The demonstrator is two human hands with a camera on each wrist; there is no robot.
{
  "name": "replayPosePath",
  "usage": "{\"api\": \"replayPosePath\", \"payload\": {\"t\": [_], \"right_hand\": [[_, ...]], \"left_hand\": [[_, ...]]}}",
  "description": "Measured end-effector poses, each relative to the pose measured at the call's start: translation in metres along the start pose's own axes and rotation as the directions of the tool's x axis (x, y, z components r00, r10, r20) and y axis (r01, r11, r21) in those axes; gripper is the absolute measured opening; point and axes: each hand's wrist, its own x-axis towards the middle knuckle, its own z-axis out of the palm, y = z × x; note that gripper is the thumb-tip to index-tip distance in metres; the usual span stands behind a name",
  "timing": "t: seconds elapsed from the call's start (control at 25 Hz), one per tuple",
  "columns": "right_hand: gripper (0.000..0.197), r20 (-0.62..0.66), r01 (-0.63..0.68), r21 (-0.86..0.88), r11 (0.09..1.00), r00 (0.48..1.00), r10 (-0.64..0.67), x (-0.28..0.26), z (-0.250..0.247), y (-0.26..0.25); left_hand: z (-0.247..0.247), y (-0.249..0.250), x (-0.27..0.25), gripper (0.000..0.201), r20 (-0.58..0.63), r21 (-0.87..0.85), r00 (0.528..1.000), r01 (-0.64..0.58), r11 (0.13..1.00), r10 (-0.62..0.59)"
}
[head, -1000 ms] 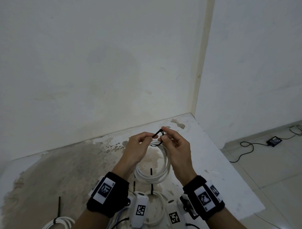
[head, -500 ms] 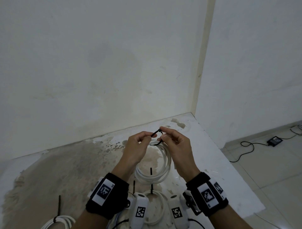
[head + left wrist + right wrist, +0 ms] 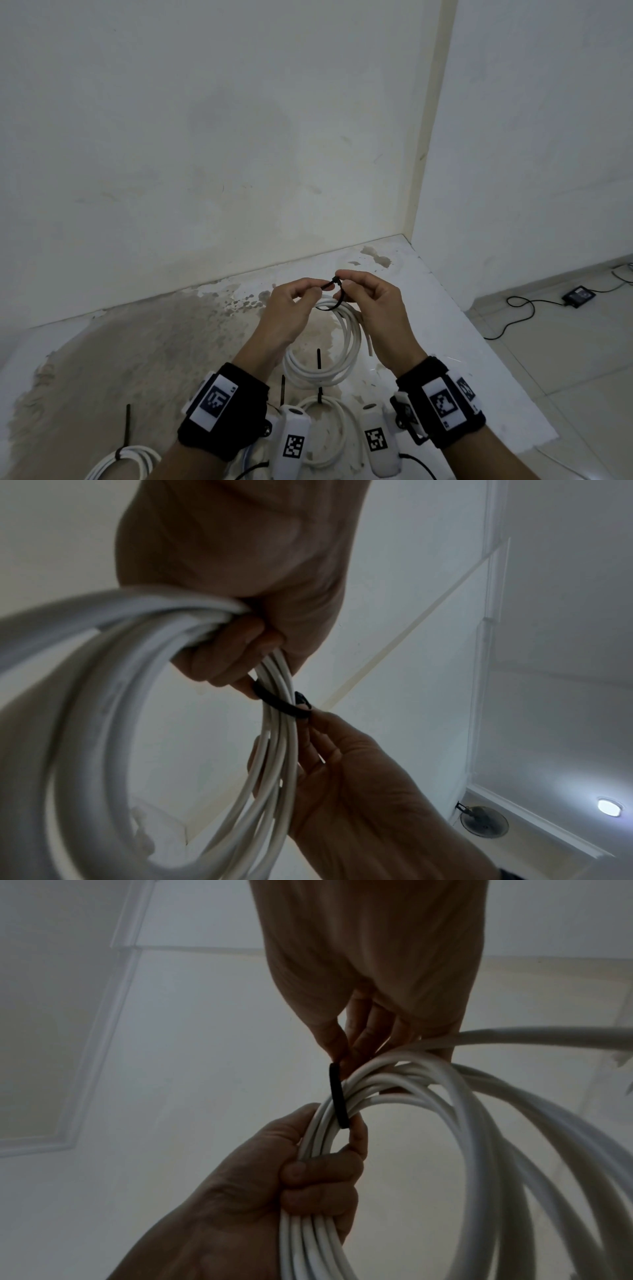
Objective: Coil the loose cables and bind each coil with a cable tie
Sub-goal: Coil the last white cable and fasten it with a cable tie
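I see the white cable coil [image 3: 329, 346] held above the bench [image 3: 428, 329], a black tie [image 3: 339, 1096] looped at its 12 o'clock. Left hand [image 3: 291, 308] grasps coil; right hand [image 3: 370, 301] pinches tie.

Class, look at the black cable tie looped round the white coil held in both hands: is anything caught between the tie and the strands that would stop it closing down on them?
Nothing visible is. The cable tie lies straight across the white coil, with the left hand gripping the strands below it and the right hand pinching its end.
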Motion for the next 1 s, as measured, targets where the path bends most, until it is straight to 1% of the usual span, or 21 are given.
{"api": "replayPosePath", "payload": {"t": [0.12,0.28,0.36,0.44,0.48,0.56,0.64,0.68,0.8,0.84,0.88,0.92,1.0], "right_hand": [[0.015,0.012,-0.016,-0.043,0.999,1.0,0.016,0.001,0.001,0.001],[0.005,0.024,-0.023,-0.187,0.982,0.999,0.028,0.007,0.0,0.003],[0.005,-0.018,0.038,-0.241,0.97,0.999,-0.044,0.009,0.0,0.005],[0.007,-0.032,0.176,-0.362,0.915,0.979,-0.2,0.01,0.001,0.006],[0.008,-0.011,0.234,-0.411,0.881,0.965,-0.262,0.01,0.001,0.005],[0.009,0.068,0.315,-0.481,0.818,0.944,-0.323,0.012,-0.001,0.0],[0.008,0.166,0.383,-0.571,0.726,0.92,-0.354,0.016,-0.008,-0.005],[0.007,0.218,0.409,-0.635,0.656,0.909,-0.355,0.017,-0.011,-0.008],[0.006,0.364,0.462,-0.805,0.371,0.88,-0.306,0.02,-0.013,-0.017],[0.006,0.395,0.476,-0.823,0.311,0.872,-0.29,0.02,-0.012,-0.02],[0.006,0.415,0.485,-0.823,0.295,0.868,-0.271,0.022,-0.01,-0.023],[0.006,0.428,0.491,-0.81,0.321,0.869,-0.249,0.023,-0.009,-0.026],[0.006,0.418,0.471,-0.768,0.433,0.882,-0.219,0.024,-0.006,-0.028]], "left_hand": [[-0.001,-0.007,0.002,0.025,0.01,0.007,1.0,0.001,1.0,-0.001],[0.0,-0.014,0.004,0.024,0.024,-0.014,1.0,0.01,1.0,-0.009],[-0.001,-0.014,0.004,0.024,0.019,-0.022,1.0,0.0,1.0,0.0],[-0.001,-0.014,0.004,0.025,0.028,-0.04,1.0,0.0,0.999,0.001],[-0.002,-0.014,0.004,0.026,0.04,-0.057,0.999,0.011,0.998,-0.008],[-0.002,-0.013,0.004,0.026,0.064,-0.082,0.998,0.031,0.996,-0.025],[-0.003,-0.014,0.004,0.026,0.072,-0.094,0.997,0.045,0.995,-0.039],[-0.003,-0.015,0.005,0.026,0.077,-0.094,0.996,0.054,0.994,-0.046],[-0.001,-0.015,0.003,0.022,0.103,-0.109,0.993,0.068,0.992,-0.056],[0.0,-0.014,0.002,0.022,0.099,-0.116,0.994,0.065,0.991,-0.054],[0.001,-0.013,0.001,0.022,0.087,-0.122,0.995,0.064,0.99,-0.053],[0.002,-0.013,0.001,0.021,0.069,-0.127,0.996,0.065,0.99,-0.056],[0.003,-0.013,0.003,0.02,0.043,-0.141,0.997,0.072,0.987,-0.067]]}}
